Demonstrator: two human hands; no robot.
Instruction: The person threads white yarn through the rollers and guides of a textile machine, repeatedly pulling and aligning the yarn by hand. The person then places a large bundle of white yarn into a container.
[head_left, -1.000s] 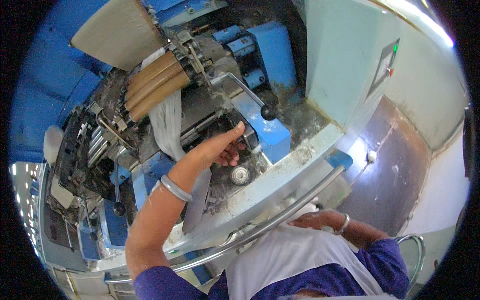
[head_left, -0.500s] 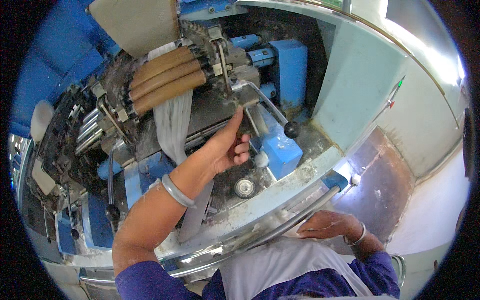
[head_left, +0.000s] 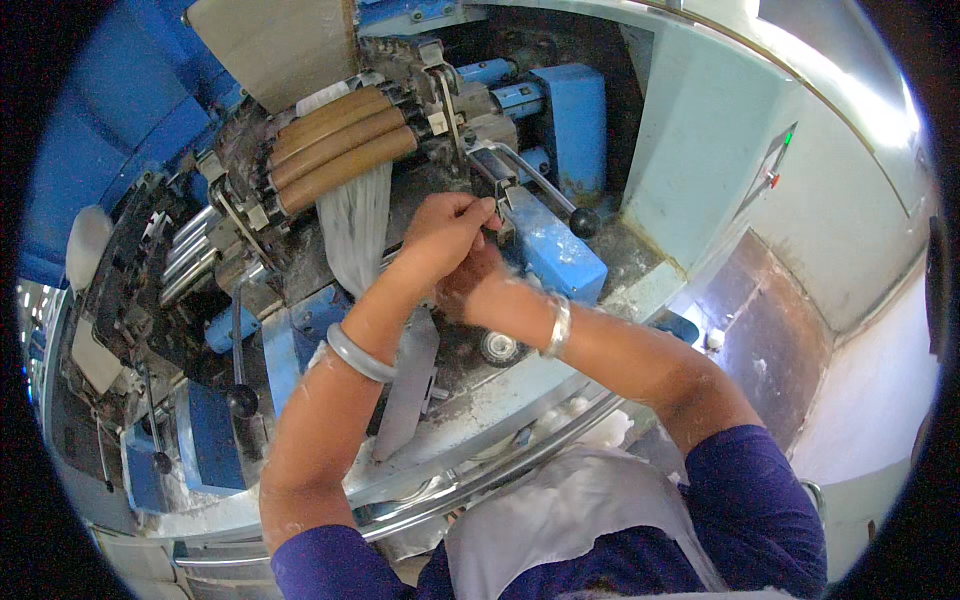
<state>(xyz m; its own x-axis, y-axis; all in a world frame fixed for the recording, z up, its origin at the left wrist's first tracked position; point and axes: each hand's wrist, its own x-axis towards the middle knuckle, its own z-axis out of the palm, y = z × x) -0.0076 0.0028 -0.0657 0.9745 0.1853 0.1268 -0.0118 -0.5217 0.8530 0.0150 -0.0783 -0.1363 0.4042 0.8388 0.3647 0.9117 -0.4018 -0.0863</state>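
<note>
Both my hands meet over the machine bed, just left of a blue box-shaped cover [head_left: 560, 245] dusted with lint. My left hand [head_left: 447, 232] is closed, thumb against curled fingers; whatever it may grip is hidden. Close beneath it is my right hand [head_left: 472, 282], slightly blurred, its fingertips covered by the left hand. To their left, a band of white fibre sliver [head_left: 357, 225] runs down from three brown rollers [head_left: 345, 150]. Above my fingers, a metal lever [head_left: 535, 180] ends in a black ball knob [head_left: 584, 222].
A round metal knob [head_left: 500, 347] sits below my right wrist. Another black-knobbed lever [head_left: 238, 340] stands left of my left forearm. A curved steel rail [head_left: 470, 487] runs along the machine's front, near my apron. Pale green panels [head_left: 700, 150] rise at the right.
My right hand has come up from beside my apron to meet the left. The left hand's raised thumb has folded down and its fingers have closed.
</note>
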